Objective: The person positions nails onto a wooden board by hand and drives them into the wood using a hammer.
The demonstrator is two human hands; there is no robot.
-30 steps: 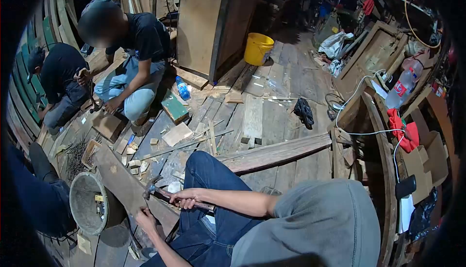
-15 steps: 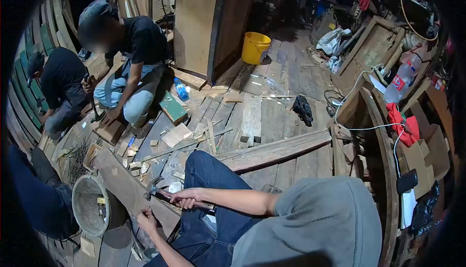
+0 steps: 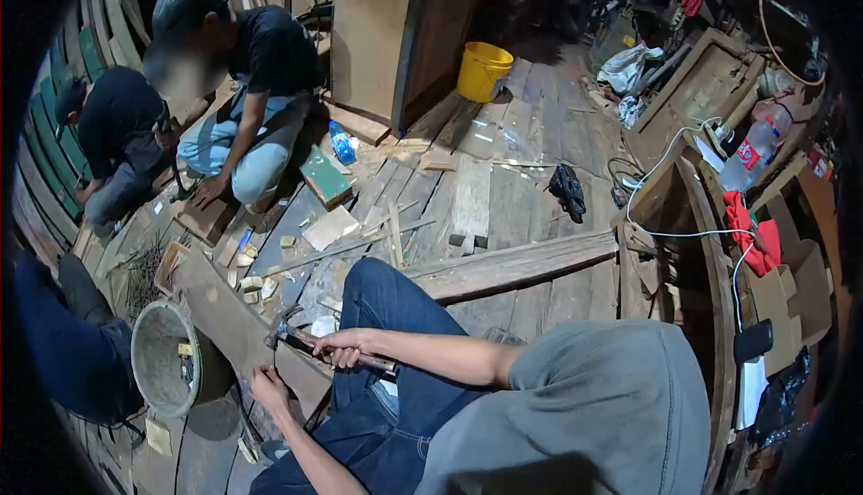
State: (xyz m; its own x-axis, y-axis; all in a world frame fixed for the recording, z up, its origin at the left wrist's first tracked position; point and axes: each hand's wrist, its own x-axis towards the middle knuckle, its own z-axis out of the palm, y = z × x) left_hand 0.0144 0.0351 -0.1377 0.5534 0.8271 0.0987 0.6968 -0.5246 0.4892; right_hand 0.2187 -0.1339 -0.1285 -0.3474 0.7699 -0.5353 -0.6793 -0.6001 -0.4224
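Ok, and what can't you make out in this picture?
All in the head view:
Whatever the bare left hand may pinch: too small.
Brown-handled metal hammer: grip covered by the bare right hand.
Round grey bucket: small contents too tiny to identify.
Person in dark blue clothing: cut off by the dark left edge.

No text could be read.
Pale marks on the clear bottle's (image 3: 751,159) red label (image 3: 746,154), well right of the right hand (image 3: 342,347), were illegible.
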